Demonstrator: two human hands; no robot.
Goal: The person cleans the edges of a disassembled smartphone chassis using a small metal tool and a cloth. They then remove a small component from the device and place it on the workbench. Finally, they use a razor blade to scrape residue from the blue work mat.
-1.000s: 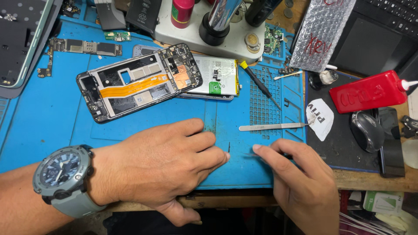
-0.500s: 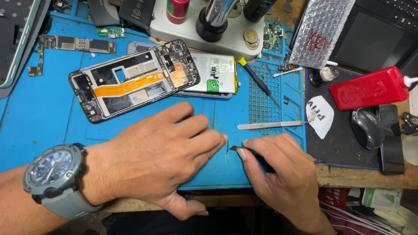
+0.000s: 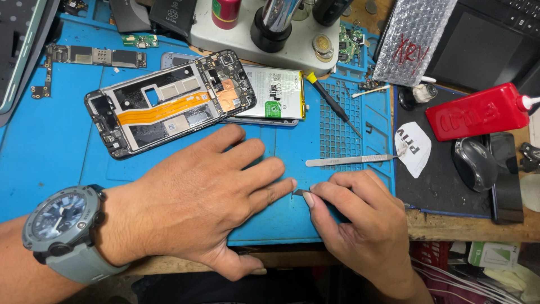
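Two hands on blue mat [image 3: 50,157]: left hand [image 3: 197,205] flat (released), right hand [image 3: 360,217] grip around half-hidden dark sliver [image 3: 299,193].

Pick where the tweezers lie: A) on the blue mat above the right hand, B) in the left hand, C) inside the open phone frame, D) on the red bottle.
A: the tweezers lie flat on the blue mat, just above the right hand, touching neither hand.
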